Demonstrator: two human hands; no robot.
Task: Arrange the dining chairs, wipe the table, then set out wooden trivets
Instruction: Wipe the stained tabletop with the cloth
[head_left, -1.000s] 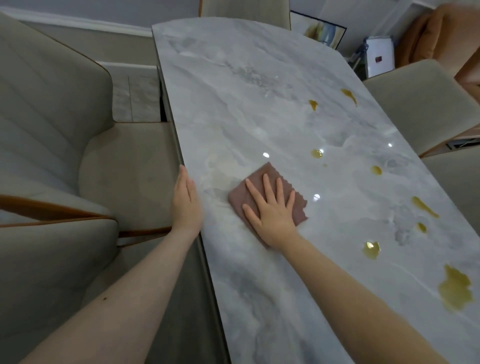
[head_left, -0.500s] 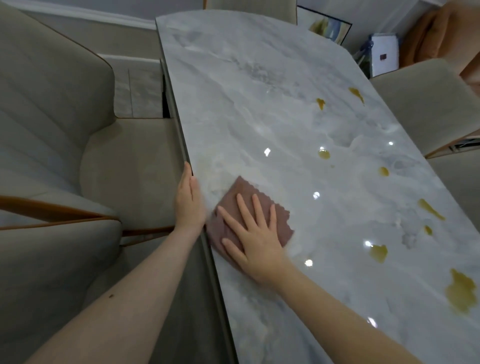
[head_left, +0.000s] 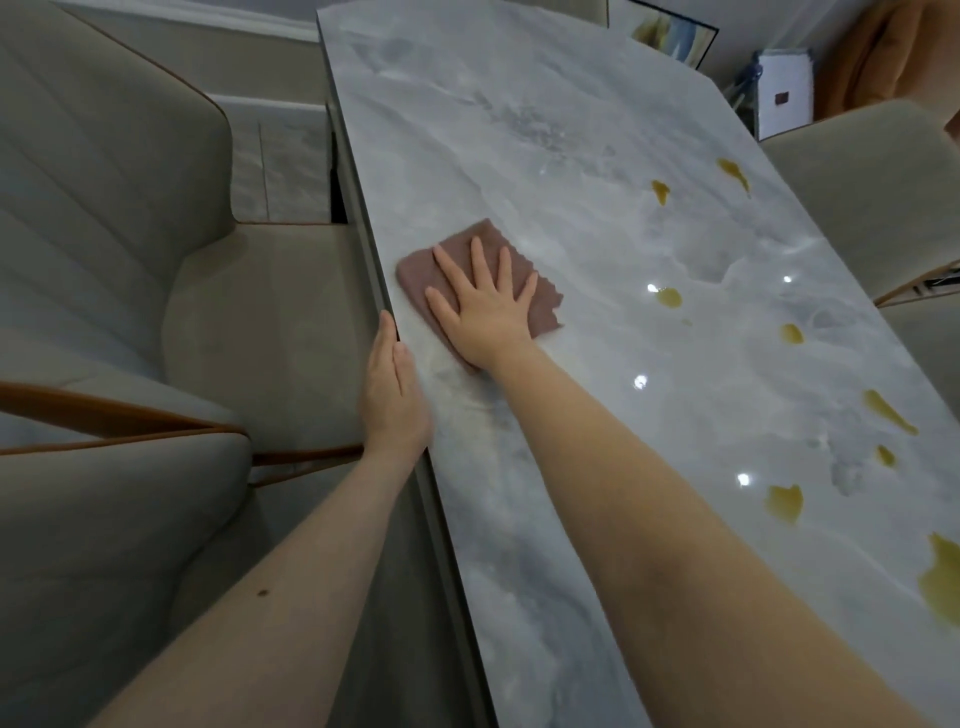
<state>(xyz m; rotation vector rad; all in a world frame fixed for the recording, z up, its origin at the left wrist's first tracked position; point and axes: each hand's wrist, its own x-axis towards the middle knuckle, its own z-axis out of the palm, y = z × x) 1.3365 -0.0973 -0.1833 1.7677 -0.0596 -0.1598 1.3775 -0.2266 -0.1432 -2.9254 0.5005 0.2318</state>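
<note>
A grey marble table (head_left: 519, 130) runs from the near right to the far end. A folded mauve cloth (head_left: 421, 273) lies near its left edge, and my right hand (head_left: 485, 306) presses flat on it with fingers spread. My left hand (head_left: 395, 395) rests with straight fingers on the table's left edge, just behind the cloth. Several yellow-brown spills (head_left: 784, 501) dot the right side of the tabletop. A beige dining chair (head_left: 260, 322) stands tucked against the left edge. No trivets are in view.
A second beige chair (head_left: 104, 545) stands at the near left. Another chair (head_left: 852, 176) sits at the table's right side. A framed picture (head_left: 670, 31) and a white box (head_left: 784, 93) stand on the floor beyond the far right corner.
My right hand slid the cloth toward the near left edge, then pushed it away along that edge. My left hand stayed on the table edge.
</note>
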